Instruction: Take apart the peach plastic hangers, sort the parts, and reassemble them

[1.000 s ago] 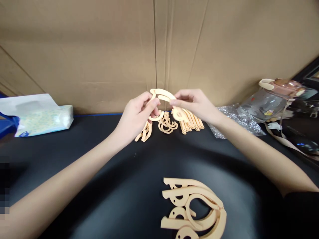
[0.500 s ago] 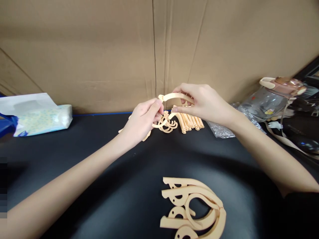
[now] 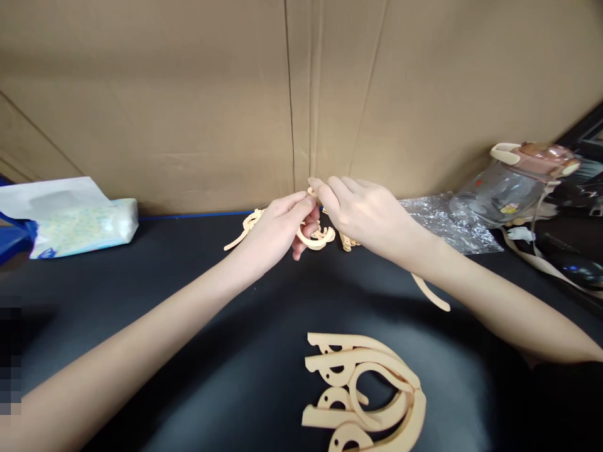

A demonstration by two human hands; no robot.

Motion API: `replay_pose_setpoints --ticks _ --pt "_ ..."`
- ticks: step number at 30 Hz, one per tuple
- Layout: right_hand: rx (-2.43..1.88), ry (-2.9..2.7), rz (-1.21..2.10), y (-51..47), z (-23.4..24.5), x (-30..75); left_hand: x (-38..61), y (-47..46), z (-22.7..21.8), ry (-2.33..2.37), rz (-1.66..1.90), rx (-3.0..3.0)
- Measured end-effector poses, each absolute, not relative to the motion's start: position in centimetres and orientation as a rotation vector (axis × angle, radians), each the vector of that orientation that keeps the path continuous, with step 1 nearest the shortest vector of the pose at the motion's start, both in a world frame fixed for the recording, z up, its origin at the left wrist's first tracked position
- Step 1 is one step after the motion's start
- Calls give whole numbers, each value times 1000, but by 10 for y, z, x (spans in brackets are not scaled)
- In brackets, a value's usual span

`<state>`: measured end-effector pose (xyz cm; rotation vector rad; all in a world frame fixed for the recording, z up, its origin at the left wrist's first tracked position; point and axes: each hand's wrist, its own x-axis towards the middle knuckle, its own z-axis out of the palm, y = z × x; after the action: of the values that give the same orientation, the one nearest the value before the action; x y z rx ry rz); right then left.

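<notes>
Above the far part of the black table, both my hands meet on a beige plastic folding hanger. My left hand is closed, pinching it near the joint, and the curved hook shows below its fingers. My right hand is closed too, its fingertips pressed at the joint's top beside my left thumb. A curved beige arm piece sticks out below my right forearm; where its other end goes is hidden. Behind my hands lie loose beige hooks and a pile of hanger arms, mostly covered.
Several nested beige folding hangers lie on the table close to me. At left is a soft tissue pack. Crinkled clear plastic and a transparent bottle with a strap stand right. Cardboard walls the back.
My right hand has moved left and turned over, going from the hanger's arm to its joint. The curved arm piece below my right forearm has come into sight. My left hand stays nearly in place.
</notes>
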<state>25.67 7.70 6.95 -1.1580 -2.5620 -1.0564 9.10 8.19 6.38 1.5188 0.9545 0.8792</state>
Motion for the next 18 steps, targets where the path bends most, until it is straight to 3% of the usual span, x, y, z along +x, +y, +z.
replay_pose_setpoints --ticks 7,13,18 --pt "-1463 -2477 -540 107 68 269 91 80 70 1017 749 1486" --pt "-1344 -1804 462 141 82 309 88 104 52 1257 725 1720" --pt "-1230 -1582 479 147 84 313 89 145 29 1416 913 1802"
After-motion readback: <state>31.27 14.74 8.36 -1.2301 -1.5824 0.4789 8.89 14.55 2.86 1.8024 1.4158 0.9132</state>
